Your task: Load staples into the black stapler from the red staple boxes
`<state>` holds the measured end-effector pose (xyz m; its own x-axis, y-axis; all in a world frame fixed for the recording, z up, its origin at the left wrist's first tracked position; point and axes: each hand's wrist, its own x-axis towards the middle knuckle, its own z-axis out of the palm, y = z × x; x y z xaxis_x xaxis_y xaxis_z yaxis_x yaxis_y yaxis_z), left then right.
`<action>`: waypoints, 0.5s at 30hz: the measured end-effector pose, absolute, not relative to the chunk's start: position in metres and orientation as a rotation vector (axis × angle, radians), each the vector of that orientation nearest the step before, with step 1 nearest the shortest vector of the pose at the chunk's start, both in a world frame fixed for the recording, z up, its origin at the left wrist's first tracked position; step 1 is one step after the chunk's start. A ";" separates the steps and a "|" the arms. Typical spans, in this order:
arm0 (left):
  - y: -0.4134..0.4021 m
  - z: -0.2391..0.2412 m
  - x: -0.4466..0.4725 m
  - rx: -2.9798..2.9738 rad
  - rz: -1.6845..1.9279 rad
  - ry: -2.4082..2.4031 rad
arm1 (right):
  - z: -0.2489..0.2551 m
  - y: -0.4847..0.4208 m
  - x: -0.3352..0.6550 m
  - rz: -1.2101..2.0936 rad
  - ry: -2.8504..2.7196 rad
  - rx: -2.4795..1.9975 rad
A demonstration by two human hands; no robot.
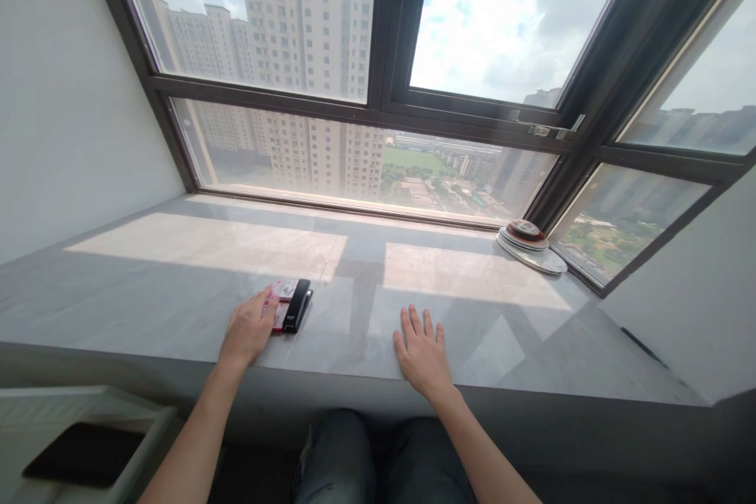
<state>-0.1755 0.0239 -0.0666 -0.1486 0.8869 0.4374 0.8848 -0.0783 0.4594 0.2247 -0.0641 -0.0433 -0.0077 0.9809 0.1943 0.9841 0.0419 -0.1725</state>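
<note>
On the pale marble window sill (354, 339), my left hand (246, 327) rests with its fingers stretched forward over the left part of a red and white printed box (282, 309). The fingers hide that side of the box. A black stapler (297, 305) lies along the box's right side, pointing away from me; I cannot tell whether it rests partly on it. Farther right, my right hand (421, 348) lies palm down on the sill near its front edge, fingers spread, holding nothing.
A stack of round plates or lids (528, 240) sits in the sill's far right corner against the dark window frame (461, 122). A thin dark object (645, 348) lies by the right wall. Below left stands a white piece of furniture with a black item (86, 453) on it.
</note>
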 end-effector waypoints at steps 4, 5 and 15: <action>0.023 -0.065 -0.174 2.076 1.038 2.115 | -0.041 -0.064 0.224 -0.001 -2.054 -2.020; 0.022 -0.063 -0.173 2.087 1.037 2.109 | -0.040 -0.064 0.224 0.001 -2.052 -2.021; 0.017 -0.054 -0.168 2.110 1.029 2.096 | -0.035 -0.065 0.222 0.036 -2.005 -2.032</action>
